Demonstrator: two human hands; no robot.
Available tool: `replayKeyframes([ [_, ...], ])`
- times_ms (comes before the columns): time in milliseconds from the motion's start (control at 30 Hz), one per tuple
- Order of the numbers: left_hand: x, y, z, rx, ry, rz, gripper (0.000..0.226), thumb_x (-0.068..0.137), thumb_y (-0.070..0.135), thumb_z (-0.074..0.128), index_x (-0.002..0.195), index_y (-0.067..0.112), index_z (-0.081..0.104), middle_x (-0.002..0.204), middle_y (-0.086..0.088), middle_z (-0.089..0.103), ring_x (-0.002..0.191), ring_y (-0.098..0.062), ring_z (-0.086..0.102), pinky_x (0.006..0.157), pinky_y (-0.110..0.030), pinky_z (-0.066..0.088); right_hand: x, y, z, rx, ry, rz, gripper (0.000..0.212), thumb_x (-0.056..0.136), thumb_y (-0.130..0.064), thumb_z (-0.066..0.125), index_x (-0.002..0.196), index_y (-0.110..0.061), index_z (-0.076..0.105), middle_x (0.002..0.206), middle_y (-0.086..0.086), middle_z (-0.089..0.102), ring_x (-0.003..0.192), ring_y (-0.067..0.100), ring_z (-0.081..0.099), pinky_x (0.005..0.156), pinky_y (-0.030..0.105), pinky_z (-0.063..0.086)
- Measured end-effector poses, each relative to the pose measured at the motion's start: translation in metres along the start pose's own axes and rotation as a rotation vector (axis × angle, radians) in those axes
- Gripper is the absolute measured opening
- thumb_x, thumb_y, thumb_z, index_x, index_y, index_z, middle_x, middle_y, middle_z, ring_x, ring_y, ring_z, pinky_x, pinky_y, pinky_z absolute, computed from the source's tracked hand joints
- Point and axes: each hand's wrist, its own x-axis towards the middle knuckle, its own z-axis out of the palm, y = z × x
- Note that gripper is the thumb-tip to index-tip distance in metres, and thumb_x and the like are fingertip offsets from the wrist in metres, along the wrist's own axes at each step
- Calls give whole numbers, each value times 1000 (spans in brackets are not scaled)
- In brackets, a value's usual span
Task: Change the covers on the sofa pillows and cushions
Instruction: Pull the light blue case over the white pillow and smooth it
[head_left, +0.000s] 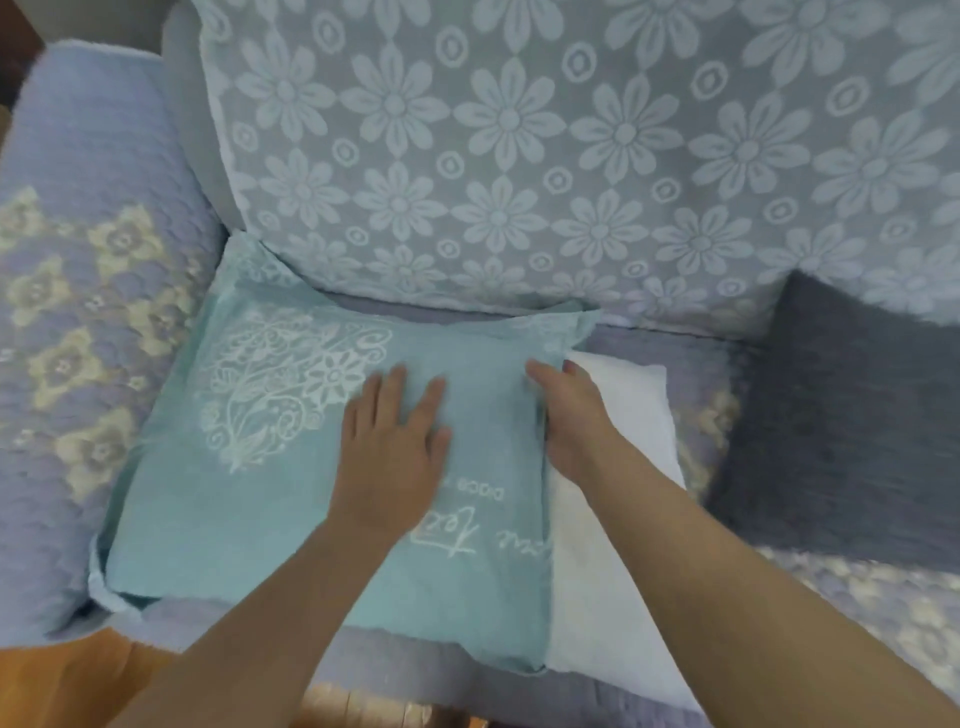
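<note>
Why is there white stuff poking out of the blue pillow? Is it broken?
Not broken. The white inner pillow sticks out of the teal cover's open right side, only partly inside. The left hand presses flat on the cover; the right hand grips its open edge.

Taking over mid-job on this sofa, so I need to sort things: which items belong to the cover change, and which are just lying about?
In the job:
teal cover, pressed flat by the left hand
white pillow insert, sticking out of the cover's open side
right hand, gripping the cover's open edge

Just lying about:
dark grey furry cushion on the seat
floral throw over the backrest
quilted armrest cover
</note>
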Motion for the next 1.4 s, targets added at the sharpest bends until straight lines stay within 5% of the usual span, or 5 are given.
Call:
replayKeyframes([
  [367, 26, 12, 23, 181, -370, -162, 73, 95, 54, 41, 161, 32, 20, 169, -13, 9, 154, -43, 6, 120, -65, 11, 53, 8, -145, -841, 567, -104, 66, 100, -38, 54, 155, -12, 30, 154, 20, 37, 141, 38, 34, 114, 41, 25],
  [667, -14, 127, -33, -390, -345, -118, 58, 93, 50, 49, 146, 26, 51, 139, -10, 43, 128, -32, 44, 110, -38, 35, -54, 51, -157, 27, 65, 135, 85, 71, -47, 87, 142, -33, 43, 131, -5, 65, 109, 22, 69, 86, 43, 60],
  [867, -16, 138, -120, -648, -329, -292, 91, 75, 70, 72, 153, 42, 33, 154, 6, 31, 146, -12, 29, 123, -38, 24, -148, -4, -67, -246, -332, -203, 69, 91, -26, 72, 140, -53, 32, 126, -45, 52, 116, -22, 49, 98, 10, 44],
  [1067, -2, 76, -173, -336, -241, -255, 57, 68, 34, 56, 123, 20, 61, 115, -4, 68, 108, -27, 64, 94, -46, 50, -174, -6, 9, -527, -681, -414, 54, 91, -26, 66, 141, -29, 45, 116, -4, 49, 109, 16, 55, 103, 33, 44],
  [1400, -51, 24, -217, -430, -181, -353, 41, 56, 14, 64, 84, 44, 64, 74, 15, 67, 77, -4, 63, 62, -18, 44, -77, 49, 13, -884, -69, -267, 54, 90, -32, 42, 141, -16, 44, 143, 14, 41, 133, 36, 38, 110, 44, 37],
])
